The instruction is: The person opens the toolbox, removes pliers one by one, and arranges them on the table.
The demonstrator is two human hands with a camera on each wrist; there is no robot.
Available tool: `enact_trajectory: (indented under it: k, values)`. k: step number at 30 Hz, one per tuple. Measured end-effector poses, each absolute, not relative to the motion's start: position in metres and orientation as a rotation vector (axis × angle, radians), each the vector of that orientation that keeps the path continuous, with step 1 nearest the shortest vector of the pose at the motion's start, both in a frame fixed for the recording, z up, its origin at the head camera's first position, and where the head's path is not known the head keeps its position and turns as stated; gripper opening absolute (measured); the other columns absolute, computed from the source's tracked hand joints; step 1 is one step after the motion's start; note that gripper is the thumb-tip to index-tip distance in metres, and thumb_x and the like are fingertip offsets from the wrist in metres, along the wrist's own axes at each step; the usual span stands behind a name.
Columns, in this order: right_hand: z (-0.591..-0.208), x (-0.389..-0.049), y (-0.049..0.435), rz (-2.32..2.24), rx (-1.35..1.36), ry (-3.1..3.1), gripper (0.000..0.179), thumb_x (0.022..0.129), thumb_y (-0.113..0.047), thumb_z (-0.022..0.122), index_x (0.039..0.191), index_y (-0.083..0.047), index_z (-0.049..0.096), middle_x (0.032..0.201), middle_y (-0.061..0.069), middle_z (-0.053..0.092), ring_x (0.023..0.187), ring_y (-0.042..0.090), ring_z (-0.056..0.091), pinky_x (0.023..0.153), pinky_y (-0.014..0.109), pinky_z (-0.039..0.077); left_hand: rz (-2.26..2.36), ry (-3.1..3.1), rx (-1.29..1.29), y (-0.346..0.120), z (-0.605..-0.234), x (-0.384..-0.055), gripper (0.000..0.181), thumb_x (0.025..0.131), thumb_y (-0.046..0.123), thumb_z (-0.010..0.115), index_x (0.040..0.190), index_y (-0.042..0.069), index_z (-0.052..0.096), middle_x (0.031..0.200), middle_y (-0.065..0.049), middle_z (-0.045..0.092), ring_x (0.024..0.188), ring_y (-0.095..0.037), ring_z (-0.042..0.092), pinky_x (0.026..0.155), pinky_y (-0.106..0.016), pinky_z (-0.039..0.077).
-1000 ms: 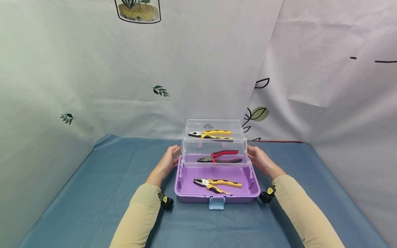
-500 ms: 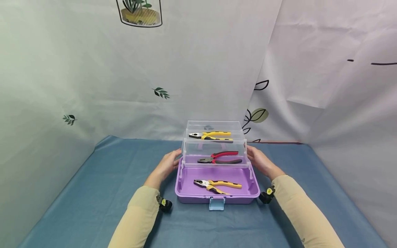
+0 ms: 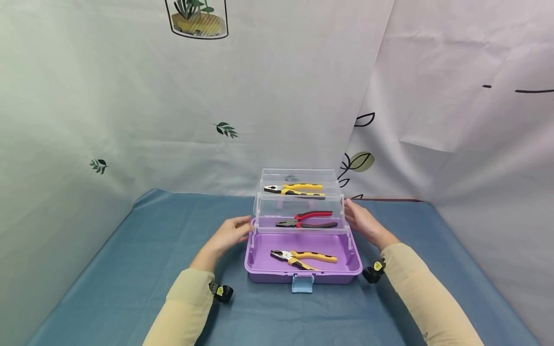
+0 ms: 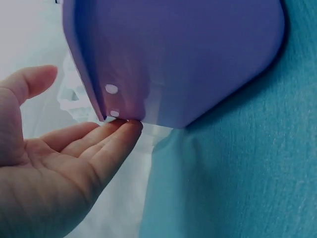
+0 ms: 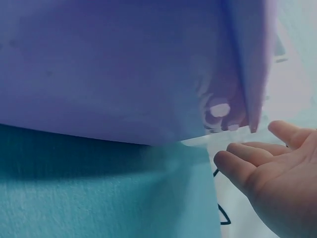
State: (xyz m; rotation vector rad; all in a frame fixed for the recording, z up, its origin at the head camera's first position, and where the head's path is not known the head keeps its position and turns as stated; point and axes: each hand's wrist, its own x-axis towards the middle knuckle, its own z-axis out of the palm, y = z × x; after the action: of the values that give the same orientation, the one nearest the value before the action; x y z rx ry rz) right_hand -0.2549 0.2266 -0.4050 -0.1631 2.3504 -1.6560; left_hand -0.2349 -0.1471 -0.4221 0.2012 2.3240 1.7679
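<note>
A purple toolbox stands open, its two clear trays raised in steps at the back. Combination pliers with yellow-black handles lie in the purple base. Red-and-black pliers rest in the lower tray, and another yellow-black pair in the upper one. At the box's left rear corner is my left hand, thumb spread and fingers extended, fingertips at the box's edge in the left wrist view. My right hand is beside the right rear corner; its relaxed fingers show a small gap from the purple wall in the right wrist view.
A light blue latch hangs at the toolbox's front. Under everything is a blue cloth on the table. A pale curtain with leaf prints closes off the back and sides. Both wrists carry small black cameras.
My left hand has moved slightly toward me and outward along the toolbox's left side, its thumb spreading away from the fingers. The right hand, toolbox and pliers look nearly unmoved.
</note>
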Motion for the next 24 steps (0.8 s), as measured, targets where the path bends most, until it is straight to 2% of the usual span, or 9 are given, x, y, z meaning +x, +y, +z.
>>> enact_trajectory:
  k: [6, 13, 18, 24]
  values:
    - [-0.396, -0.251, 0.228, -1.591, -0.136, 2.425, 0.085, 0.094, -0.066, 0.019, 0.152, -0.005, 0.009, 0.154, 0.026, 0.018, 0.141, 0.041, 0.022, 0.113, 0.053, 0.025, 1.738, 2.401, 0.250, -0.145, -0.422, -0.226, 0.058, 0.087, 0.010, 0.062, 0.133, -0.016, 0.041, 0.128, -0.034, 0.052, 0.115, -0.038, 0.057, 0.089, -0.036, 0.054]
    - [-0.386, -0.248, 0.226, -1.562, -0.148, 2.542, 0.068, 0.101, -0.046, 0.032, 0.150, -0.003, 0.016, 0.153, 0.024, 0.024, 0.138, 0.041, 0.030, 0.110, 0.055, 0.031, 1.633, 2.581, 0.111, -0.137, -0.421, -0.216, 0.046, 0.080, 0.004, 0.068, 0.120, -0.015, 0.056, 0.109, -0.028, 0.066, 0.096, -0.030, 0.068, 0.077, -0.034, 0.058]
    - [-0.377, -0.246, 0.221, -1.431, -0.156, 2.726, 0.067, 0.099, -0.043, 0.041, 0.150, -0.005, 0.021, 0.152, 0.022, 0.028, 0.138, 0.040, 0.031, 0.108, 0.055, 0.034, 1.589, 2.664, 0.057, -0.134, -0.422, -0.213, 0.034, 0.078, 0.003, 0.069, 0.108, -0.013, 0.064, 0.095, -0.025, 0.070, 0.079, -0.023, 0.070, 0.069, -0.032, 0.059]
    - [-0.365, -0.245, 0.217, -1.299, -0.216, 2.914, 0.061, 0.098, -0.039, 0.047, 0.145, -0.002, 0.034, 0.145, 0.022, 0.041, 0.132, 0.040, 0.040, 0.105, 0.055, 0.039, 1.617, 2.654, 0.031, -0.134, -0.425, -0.212, 0.030, 0.076, 0.003, 0.069, 0.103, -0.011, 0.067, 0.092, -0.023, 0.071, 0.076, -0.020, 0.070, 0.067, -0.031, 0.059]
